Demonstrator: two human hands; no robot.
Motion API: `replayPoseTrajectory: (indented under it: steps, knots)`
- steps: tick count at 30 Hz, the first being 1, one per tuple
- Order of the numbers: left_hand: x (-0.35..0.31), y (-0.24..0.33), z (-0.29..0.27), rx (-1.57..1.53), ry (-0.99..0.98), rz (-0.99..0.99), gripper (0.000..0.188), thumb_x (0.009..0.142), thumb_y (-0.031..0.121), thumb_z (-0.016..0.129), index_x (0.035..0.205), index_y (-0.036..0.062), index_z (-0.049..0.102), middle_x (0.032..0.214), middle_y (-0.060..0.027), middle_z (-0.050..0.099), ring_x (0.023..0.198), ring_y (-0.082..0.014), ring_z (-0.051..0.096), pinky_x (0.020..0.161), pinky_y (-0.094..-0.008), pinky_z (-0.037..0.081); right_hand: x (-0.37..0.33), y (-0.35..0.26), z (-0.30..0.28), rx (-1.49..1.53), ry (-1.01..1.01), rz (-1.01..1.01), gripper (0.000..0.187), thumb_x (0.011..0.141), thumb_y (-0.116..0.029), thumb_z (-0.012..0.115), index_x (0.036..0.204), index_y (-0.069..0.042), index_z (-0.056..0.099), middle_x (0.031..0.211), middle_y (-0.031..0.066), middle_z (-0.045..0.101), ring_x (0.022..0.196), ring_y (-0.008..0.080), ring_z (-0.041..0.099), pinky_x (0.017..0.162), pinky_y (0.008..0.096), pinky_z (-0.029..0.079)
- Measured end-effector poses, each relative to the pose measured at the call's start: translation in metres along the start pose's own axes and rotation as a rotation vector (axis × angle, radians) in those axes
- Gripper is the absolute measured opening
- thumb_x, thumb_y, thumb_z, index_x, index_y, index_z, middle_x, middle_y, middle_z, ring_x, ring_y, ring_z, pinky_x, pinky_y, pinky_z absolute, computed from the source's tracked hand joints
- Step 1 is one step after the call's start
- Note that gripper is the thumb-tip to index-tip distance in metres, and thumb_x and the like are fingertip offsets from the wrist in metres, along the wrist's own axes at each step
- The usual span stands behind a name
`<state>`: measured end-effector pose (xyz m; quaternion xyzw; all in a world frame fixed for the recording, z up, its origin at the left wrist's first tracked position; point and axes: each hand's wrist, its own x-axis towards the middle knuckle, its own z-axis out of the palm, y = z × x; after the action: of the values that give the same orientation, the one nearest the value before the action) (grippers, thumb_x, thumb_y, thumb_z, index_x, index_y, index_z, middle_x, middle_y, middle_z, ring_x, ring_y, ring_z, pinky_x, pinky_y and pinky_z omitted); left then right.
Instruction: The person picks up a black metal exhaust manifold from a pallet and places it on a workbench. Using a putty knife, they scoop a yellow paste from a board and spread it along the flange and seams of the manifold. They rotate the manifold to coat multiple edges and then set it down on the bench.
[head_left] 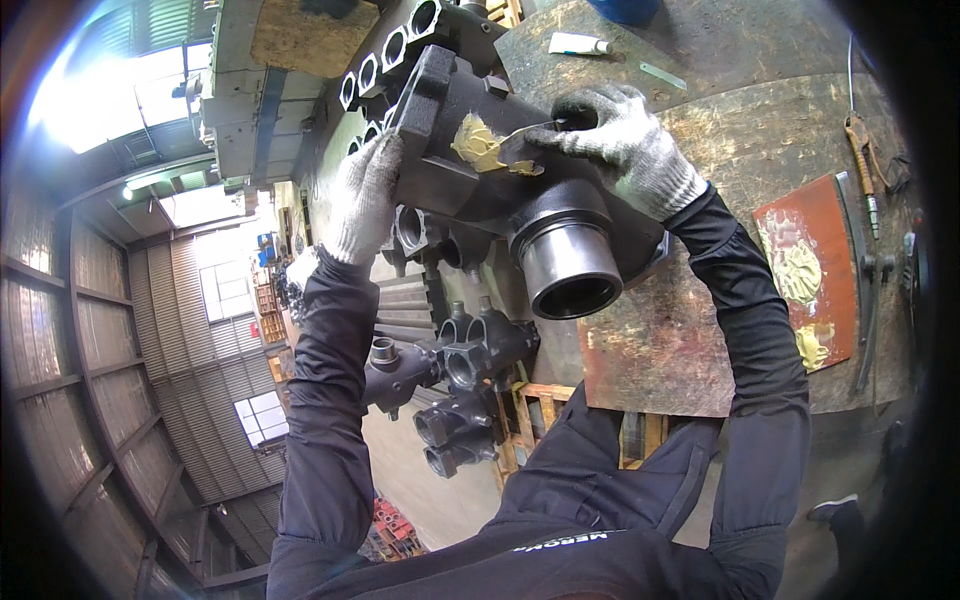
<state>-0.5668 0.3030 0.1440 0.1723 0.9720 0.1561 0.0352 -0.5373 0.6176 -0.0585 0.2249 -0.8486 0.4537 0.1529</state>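
A large black metal casting (447, 186) with a bright machined pipe end rests at the edge of the worktable. Pale yellow putty (477, 143) is smeared unevenly on its upper face. My left hand (368, 190), in a grey-and-white work glove, grips the casting's flange on the left. In my right hand (622, 140), gloved alike, is a thin putty knife (527, 129), pinched between thumb and fingers. Its blade points left at the putty; whether it touches is hard to make out. The gloved fingers cover the rest of the knife.
On the worktable (690, 350), a reddish board (835, 255) carries yellow putty at right. A white tube (579, 44) and pale green strip (663, 75) lie at the far side. An air gun (862, 165) lies far right. More black castings (480, 350) stand below left.
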Motion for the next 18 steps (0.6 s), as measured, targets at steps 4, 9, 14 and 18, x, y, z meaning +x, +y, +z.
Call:
replayPoseTrajectory:
  steps: [4, 9, 14, 18]
  knots:
    - [0.0, 0.0, -0.002, 0.003, -0.014, -0.013, 0.043, 0.092, -0.001, 0.064, 0.134, 0.0081, 0.063, 0.126, -0.0178, 0.068, 0.11, -0.0351, 0.068, 0.094, -0.0412, 0.056, -0.011, -0.001, -0.009, -0.051, 0.019, -0.108, 0.07, 0.082, -0.005, 0.069, 0.137, -0.047, 0.062, 0.146, 0.007, 0.057, 0.139, 0.0345, 0.049, 0.12, 0.0516, 0.031]
    - [0.001, 0.003, -0.005, 0.105, -0.015, 0.068, 0.043, 0.092, -0.001, 0.064, 0.134, 0.0077, 0.063, 0.127, -0.018, 0.068, 0.11, -0.0352, 0.068, 0.095, -0.0422, 0.056, -0.018, -0.001, -0.021, 0.048, 0.097, -0.146, 0.076, 0.079, 0.004, 0.065, 0.134, -0.048, 0.065, 0.141, 0.0062, 0.061, 0.135, 0.0329, 0.053, 0.119, 0.0509, 0.033]
    - [-0.001, 0.006, -0.005, 0.21, -0.019, 0.158, 0.04, 0.095, 0.0, 0.062, 0.135, 0.0057, 0.062, 0.127, -0.0202, 0.067, 0.111, -0.0373, 0.066, 0.096, -0.0434, 0.055, -0.001, 0.009, -0.006, 0.1, 0.121, -0.208, 0.076, 0.079, 0.005, 0.065, 0.137, -0.044, 0.064, 0.142, 0.0073, 0.06, 0.136, 0.0342, 0.052, 0.12, 0.0517, 0.032]
    - [0.0, 0.011, -0.005, 0.029, -0.029, 0.038, 0.039, 0.096, 0.001, 0.062, 0.135, 0.0042, 0.061, 0.125, -0.0224, 0.067, 0.11, -0.0386, 0.066, 0.095, -0.0433, 0.055, 0.004, 0.019, 0.005, 0.308, 0.231, -0.218, 0.056, 0.081, 0.005, 0.066, 0.13, -0.024, 0.073, 0.123, 0.0144, 0.069, 0.113, 0.0342, 0.066, 0.095, 0.0403, 0.055]
